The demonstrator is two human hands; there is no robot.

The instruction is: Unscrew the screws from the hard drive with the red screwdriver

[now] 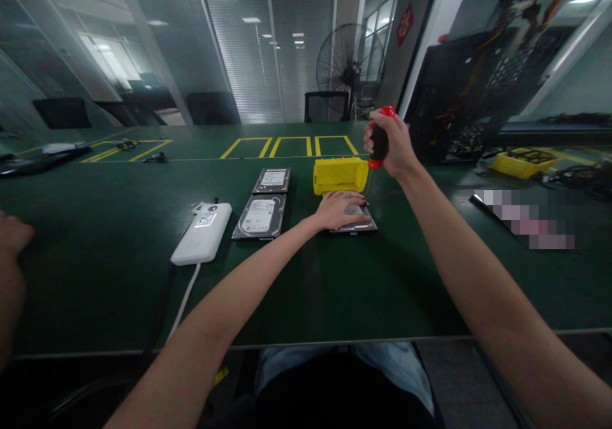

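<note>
Under my left hand point(342, 209) lies a hard drive point(361, 227), flat on the green table; the fingers are stretched across its top and cover much of it. My right hand point(394, 141) is wrapped round the red and black handle of a screwdriver point(380, 145). The screwdriver stands nearly upright, its shaft reaching down to the far right part of the drive, beside my left fingertips. Whether the tip sits in a screw cannot be made out. Just behind the drive is a yellow plastic bin point(340, 175).
Two more hard drives point(259, 217) lie left of my hands. Further left is a white power bank point(203, 234) with a cable running off the near edge. Another person's hand point(14, 232) rests at far left. A black computer case point(447, 104) stands at back right.
</note>
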